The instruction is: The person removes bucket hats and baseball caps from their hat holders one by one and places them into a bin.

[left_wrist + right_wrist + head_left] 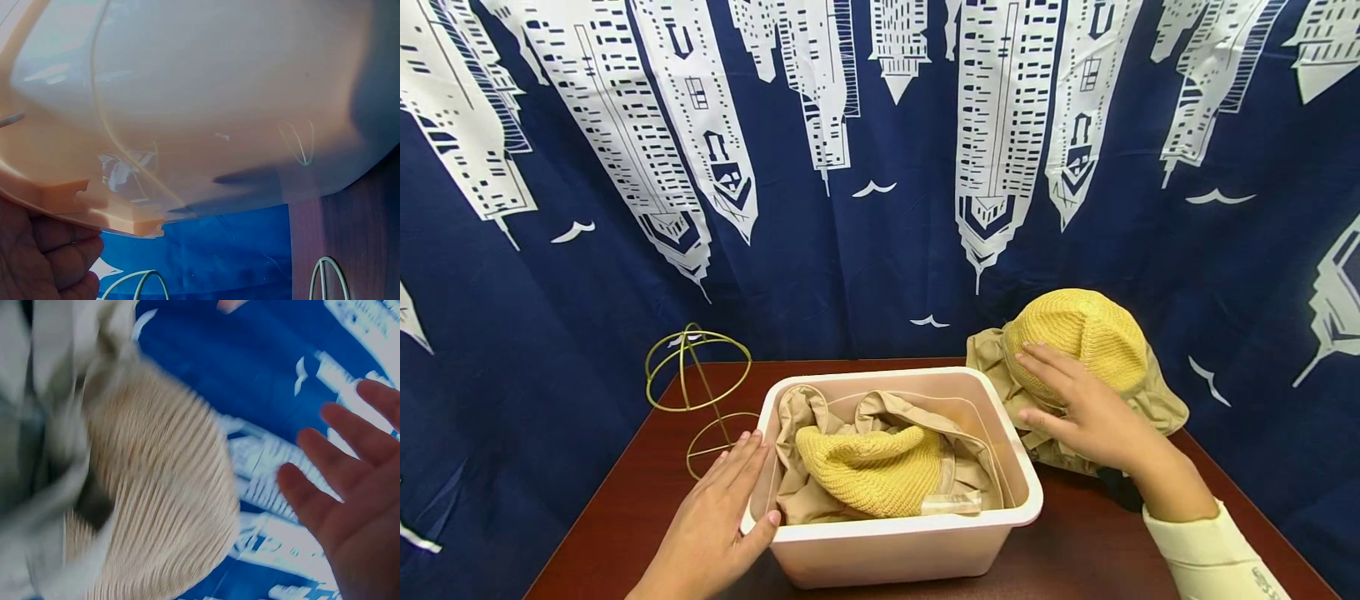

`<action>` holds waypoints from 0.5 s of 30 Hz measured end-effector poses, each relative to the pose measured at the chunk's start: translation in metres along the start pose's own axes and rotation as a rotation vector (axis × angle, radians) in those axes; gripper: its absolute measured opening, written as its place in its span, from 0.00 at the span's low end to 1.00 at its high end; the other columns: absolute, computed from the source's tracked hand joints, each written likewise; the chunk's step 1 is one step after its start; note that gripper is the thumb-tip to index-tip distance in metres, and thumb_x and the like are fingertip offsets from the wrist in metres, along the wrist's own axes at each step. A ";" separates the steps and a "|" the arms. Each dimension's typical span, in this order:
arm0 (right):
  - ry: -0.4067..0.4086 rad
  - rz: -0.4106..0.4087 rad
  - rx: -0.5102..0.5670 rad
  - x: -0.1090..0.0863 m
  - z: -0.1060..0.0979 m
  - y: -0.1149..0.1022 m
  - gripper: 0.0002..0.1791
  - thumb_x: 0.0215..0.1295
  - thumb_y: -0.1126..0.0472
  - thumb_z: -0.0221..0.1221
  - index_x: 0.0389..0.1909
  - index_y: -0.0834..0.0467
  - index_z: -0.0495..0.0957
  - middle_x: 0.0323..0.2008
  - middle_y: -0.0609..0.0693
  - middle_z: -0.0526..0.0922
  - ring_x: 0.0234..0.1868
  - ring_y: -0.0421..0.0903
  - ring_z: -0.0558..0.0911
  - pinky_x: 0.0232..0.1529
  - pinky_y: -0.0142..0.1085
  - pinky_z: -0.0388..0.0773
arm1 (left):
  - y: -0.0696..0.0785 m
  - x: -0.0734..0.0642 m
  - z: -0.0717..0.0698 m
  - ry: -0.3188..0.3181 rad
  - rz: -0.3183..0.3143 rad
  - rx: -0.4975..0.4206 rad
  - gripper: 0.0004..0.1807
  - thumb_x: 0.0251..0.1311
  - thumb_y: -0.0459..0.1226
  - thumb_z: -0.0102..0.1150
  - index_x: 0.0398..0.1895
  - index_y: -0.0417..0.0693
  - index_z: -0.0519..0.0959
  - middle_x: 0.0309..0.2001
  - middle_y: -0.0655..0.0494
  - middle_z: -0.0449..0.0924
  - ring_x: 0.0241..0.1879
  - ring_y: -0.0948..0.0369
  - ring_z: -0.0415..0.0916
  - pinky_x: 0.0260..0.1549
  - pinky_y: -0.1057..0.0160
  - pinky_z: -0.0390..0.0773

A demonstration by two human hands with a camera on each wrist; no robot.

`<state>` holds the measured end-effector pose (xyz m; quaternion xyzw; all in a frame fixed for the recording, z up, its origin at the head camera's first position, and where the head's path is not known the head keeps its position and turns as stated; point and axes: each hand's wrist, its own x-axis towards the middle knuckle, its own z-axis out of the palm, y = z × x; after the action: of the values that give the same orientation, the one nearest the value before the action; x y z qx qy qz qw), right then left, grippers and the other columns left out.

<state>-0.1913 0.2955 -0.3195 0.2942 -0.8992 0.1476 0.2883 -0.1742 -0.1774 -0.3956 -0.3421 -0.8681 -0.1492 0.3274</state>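
Observation:
A white plastic bin (895, 550) stands on the table with a yellow knit hat (880, 471) and folded tan cloth (805, 408) inside. My left hand (715, 508) rests at the bin's left rim, fingers straight and thumb by the front corner. In the left wrist view, the hand (56, 256) lies against the rim from outside. Behind the bin on the right, another yellow knit hat (1086, 337) sits on a heap of tan cloth (1157, 404). My right hand (1097, 417) is in front of it, fingers spread and holding nothing; the right wrist view shows a gap between them.
A gold wire hat stand (700, 407) stands on the table behind and left of the bin. The dark red-brown table (617, 517) runs back to a navy curtain (865, 275) printed with white buildings. Something black (1120, 490) lies near my right wrist.

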 end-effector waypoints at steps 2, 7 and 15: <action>0.051 0.007 -0.017 0.008 -0.008 0.016 0.35 0.56 0.56 0.71 0.64 0.64 0.73 0.65 0.63 0.72 0.66 0.64 0.68 0.71 0.40 0.57 | -0.001 -0.001 0.000 0.003 -0.002 -0.002 0.39 0.50 0.45 0.65 0.63 0.30 0.72 0.65 0.36 0.71 0.65 0.45 0.69 0.71 0.71 0.38; 0.140 0.085 -0.051 0.025 -0.027 0.056 0.31 0.53 0.63 0.72 0.59 0.66 0.77 0.62 0.63 0.75 0.64 0.65 0.70 0.67 0.53 0.63 | -0.001 -0.002 0.000 0.021 -0.001 -0.008 0.39 0.49 0.44 0.65 0.64 0.29 0.72 0.66 0.36 0.70 0.65 0.45 0.69 0.72 0.70 0.39; 0.087 0.281 0.058 0.033 -0.050 0.106 0.27 0.61 0.60 0.68 0.60 0.67 0.76 0.64 0.65 0.72 0.66 0.68 0.67 0.66 0.61 0.59 | 0.001 0.000 0.003 0.019 0.001 -0.023 0.40 0.48 0.44 0.66 0.64 0.30 0.71 0.66 0.36 0.70 0.65 0.44 0.68 0.71 0.71 0.39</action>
<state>-0.2564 0.3855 -0.2708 0.1670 -0.9136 0.2249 0.2948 -0.1746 -0.1755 -0.3978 -0.3449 -0.8629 -0.1623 0.3318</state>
